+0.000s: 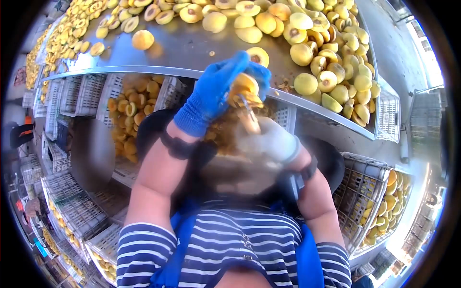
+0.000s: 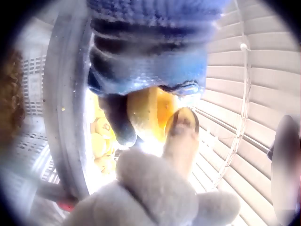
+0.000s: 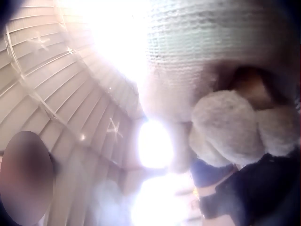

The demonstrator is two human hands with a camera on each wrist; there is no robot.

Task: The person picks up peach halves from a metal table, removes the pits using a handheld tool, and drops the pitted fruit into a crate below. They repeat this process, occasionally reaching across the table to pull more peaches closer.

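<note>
My left hand, in a blue glove, holds a yellow peach just over the near edge of the metal table. In a pale knitted glove, my right hand grips a pitting tool with a light handle. Its metal tip meets the peach in the head view. The left wrist view shows the tool's curved metal loop beside the peach, with blue-gloved fingers around the fruit. Motion blurs the right hand in the head view. Curled pale-gloved fingers fill the right of the right wrist view.
Many peach halves lie on the metal table, piled highest at the right. White plastic crates stand below its edge; one crate borders a heap of peaches. At the right is another crate beside more fruit.
</note>
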